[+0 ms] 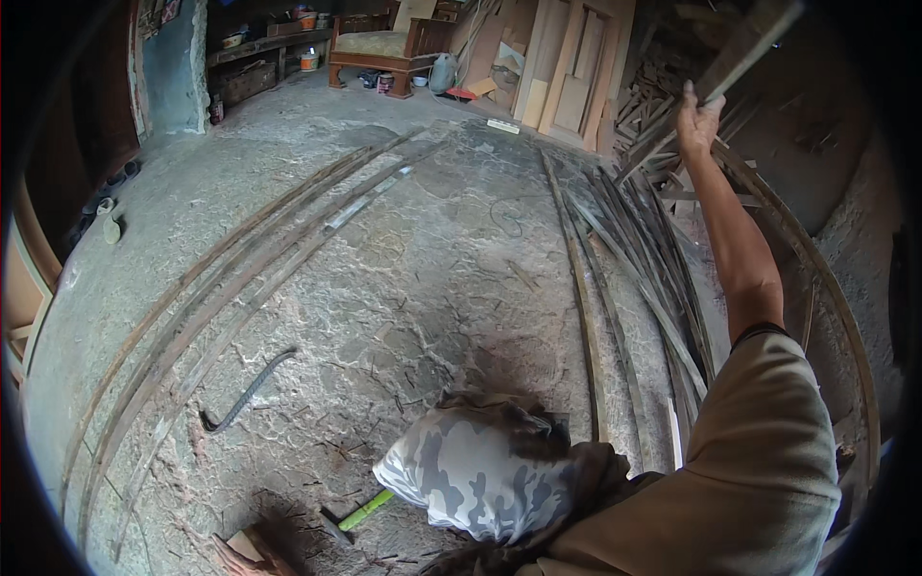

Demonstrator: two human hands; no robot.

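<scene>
My right arm reaches up to the far right. At its end my right hand (698,125) is closed round the lower part of a long wooden board (744,53), which slants up out of the picture. Below the hand lie several long wood strips (624,245) in a loose bundle on the floor. Beside my camouflage-clad knee is a hammer with a green handle (367,510), lying on the concrete. A dark curved pry bar (252,390) rests further left. My left hand does not show.
Long strips of wood (206,288) run along the floor at the left. Scrap wood (653,110) is heaped behind my right hand. At the back stand a cushioned wooden chair (389,43) and a panelled door (567,72). Nails or splinters litter the rough concrete floor (413,288).
</scene>
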